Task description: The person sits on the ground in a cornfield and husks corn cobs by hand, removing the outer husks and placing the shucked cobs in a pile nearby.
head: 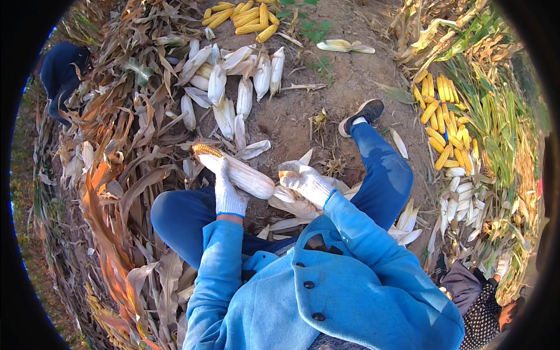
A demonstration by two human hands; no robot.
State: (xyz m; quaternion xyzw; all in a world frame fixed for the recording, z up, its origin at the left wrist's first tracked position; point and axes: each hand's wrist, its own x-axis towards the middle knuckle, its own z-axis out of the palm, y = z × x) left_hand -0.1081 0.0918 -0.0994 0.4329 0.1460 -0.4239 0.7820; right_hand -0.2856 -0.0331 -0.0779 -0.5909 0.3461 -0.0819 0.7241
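Note:
An ear of corn (245,176) lies tilted across my left hand (228,192), which wears a white knit glove and grips it from below. Pale husk wraps most of the ear, and yellow-orange kernels show at its far-left tip. Close to the ear's other end is my right hand (308,183), also gloved, with its fingers curled. Whether anything sits inside those fingers is hidden. Loose pale husks (295,205) lie beneath the right hand, between my legs.
Unhusked ears (225,83) lie ahead, with bare yellow cobs (249,17) beyond. More yellow cobs (444,118) and pale ears (461,201) are at right. Dry stalks (131,183) heap along my left. One person (65,74) bends at far left; another (474,293) is at lower right.

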